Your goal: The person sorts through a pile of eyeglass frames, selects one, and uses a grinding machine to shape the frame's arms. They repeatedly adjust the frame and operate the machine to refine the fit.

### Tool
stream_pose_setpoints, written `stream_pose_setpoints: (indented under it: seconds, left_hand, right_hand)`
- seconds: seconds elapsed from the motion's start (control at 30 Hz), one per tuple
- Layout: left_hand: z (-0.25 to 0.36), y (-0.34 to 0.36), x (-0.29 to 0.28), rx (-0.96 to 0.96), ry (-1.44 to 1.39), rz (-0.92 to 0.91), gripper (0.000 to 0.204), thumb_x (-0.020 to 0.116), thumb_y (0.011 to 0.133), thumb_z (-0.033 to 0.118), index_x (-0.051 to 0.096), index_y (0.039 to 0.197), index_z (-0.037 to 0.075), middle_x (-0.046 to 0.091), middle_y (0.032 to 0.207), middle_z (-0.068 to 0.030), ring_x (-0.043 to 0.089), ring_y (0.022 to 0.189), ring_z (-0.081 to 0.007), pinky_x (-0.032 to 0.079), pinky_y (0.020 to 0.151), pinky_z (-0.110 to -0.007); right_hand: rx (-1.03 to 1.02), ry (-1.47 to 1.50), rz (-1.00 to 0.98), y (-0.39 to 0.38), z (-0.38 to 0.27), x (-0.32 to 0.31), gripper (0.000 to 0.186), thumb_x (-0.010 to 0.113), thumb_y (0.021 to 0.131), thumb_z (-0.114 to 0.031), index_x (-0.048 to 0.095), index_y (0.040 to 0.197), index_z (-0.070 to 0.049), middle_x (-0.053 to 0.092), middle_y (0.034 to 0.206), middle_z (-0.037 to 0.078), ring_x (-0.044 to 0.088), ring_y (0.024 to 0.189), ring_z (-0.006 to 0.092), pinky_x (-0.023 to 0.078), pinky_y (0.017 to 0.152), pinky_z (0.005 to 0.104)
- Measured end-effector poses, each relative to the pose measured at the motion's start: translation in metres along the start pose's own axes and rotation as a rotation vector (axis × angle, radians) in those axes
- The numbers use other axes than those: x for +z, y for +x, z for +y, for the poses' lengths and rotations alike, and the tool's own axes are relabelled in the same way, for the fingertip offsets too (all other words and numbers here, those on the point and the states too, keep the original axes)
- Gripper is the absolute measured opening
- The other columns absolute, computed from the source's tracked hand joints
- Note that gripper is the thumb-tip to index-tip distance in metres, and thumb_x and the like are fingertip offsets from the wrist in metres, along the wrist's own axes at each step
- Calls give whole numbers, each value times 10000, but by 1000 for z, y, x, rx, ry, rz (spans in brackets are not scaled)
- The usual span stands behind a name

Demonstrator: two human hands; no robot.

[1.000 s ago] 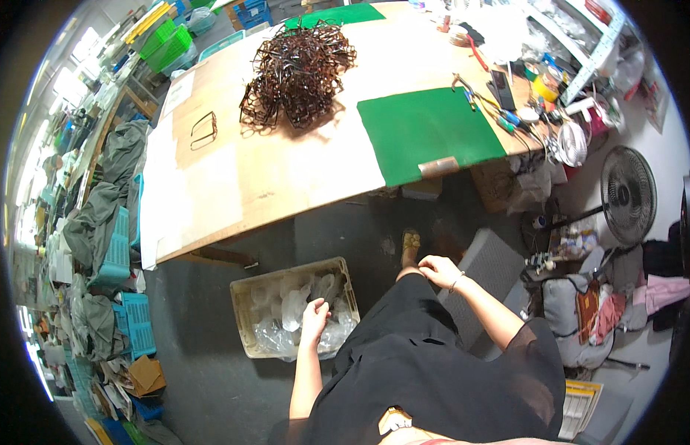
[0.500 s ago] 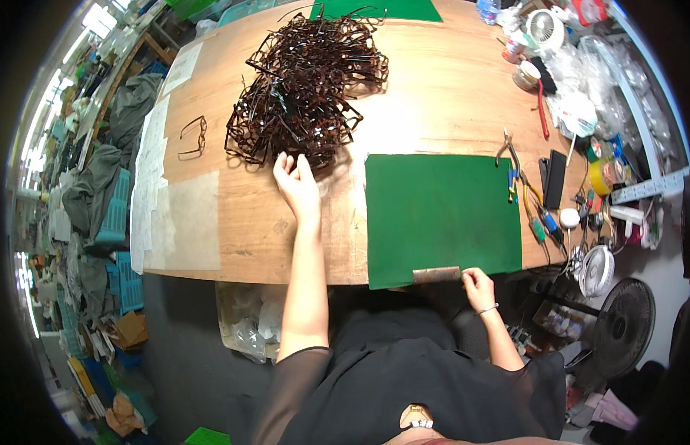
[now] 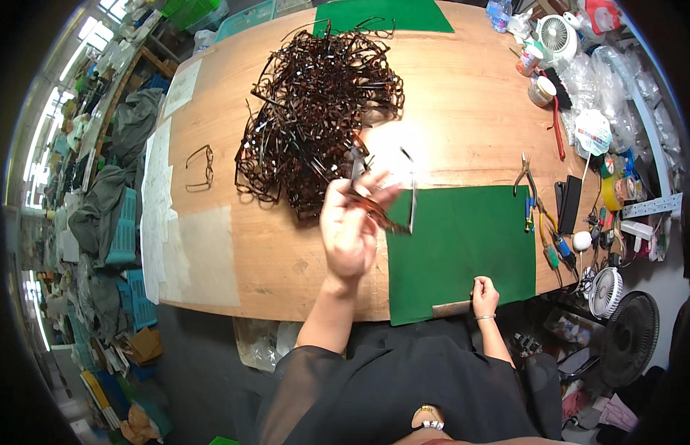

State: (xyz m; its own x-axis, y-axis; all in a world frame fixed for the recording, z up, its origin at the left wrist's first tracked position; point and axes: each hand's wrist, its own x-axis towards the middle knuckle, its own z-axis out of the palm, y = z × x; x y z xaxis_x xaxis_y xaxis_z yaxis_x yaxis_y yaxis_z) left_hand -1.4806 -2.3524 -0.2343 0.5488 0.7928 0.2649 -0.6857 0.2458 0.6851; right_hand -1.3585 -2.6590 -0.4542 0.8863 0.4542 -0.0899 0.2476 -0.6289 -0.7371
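Pale wood-grained board makes up my worktop point(image 3: 463, 111), which spans the upper middle of the frame and has a smooth green rectangular mat point(image 3: 463, 237) at its near right edge. My left hand point(image 3: 350, 230), blurred near the centre, has its fingers closed on a dark brown, glossy spectacle frame point(image 3: 389, 220), held above the worktop with one end over the mat's left corner. My right hand point(image 3: 484, 297) is at the mat's near edge, its fingers curled together; I cannot tell whether they pinch anything. A tangled heap of dark brown spectacle frames point(image 3: 315, 111) fills the upper centre, and one thin brown spectacle frame point(image 3: 200, 169) lies alone to its left. Red-handled pliers and cords aside, clear plastic bags point(image 3: 593, 89) crowd the upper right. Dark grey floor point(image 3: 193, 356) shows lower left, turquoise plastic crates point(image 3: 123, 230) stand at the left, and a round black fan point(image 3: 630, 337) stands lower right.
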Motion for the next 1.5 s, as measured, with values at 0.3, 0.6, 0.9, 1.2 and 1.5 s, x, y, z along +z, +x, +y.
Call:
stream_pose_setpoints:
  seconds: [0.3,0.6,0.9,1.2,1.5]
  left_hand:
    - [-16,-8,50,-884,-495,-97,343,392,898,184,324,1184,8,498,1092,-280,598,840,-366,500,740,-457]
    - [-29,-15,80,-889,-173,-101,394,450,886,179,308,1223,34,493,1094,-230,583,849,-244,515,724,-404]
    - [-45,-44,132,-924,-186,-14,378,470,860,125,350,1199,8,542,997,-183,584,738,-193,539,623,-358]
    - [-120,-89,200,-952,-133,2,353,486,860,162,379,1159,8,563,929,-159,569,651,-167,525,578,-295]
    - [-162,-114,257,-1019,-143,-77,295,548,833,132,417,1076,29,572,849,-110,547,597,-115,497,524,-247]
  right_hand:
    - [-338,-328,255,-7,-5,9,68,556,754,-82,577,819,-91,587,669,78,575,546,236,456,497,314]
    - [-327,-253,196,-6,-6,5,48,557,739,-68,565,785,-59,598,695,78,582,560,233,460,506,310]
    - [-383,-20,-49,3,7,-14,52,580,743,-86,574,795,-85,587,671,76,578,545,209,456,495,298]
    - [8,470,-333,-1,54,-102,94,547,817,-82,582,865,-10,586,647,29,538,525,61,445,490,194]
    - [135,435,-253,-7,112,-168,84,539,808,-82,591,829,-19,590,634,31,548,547,66,454,505,205]
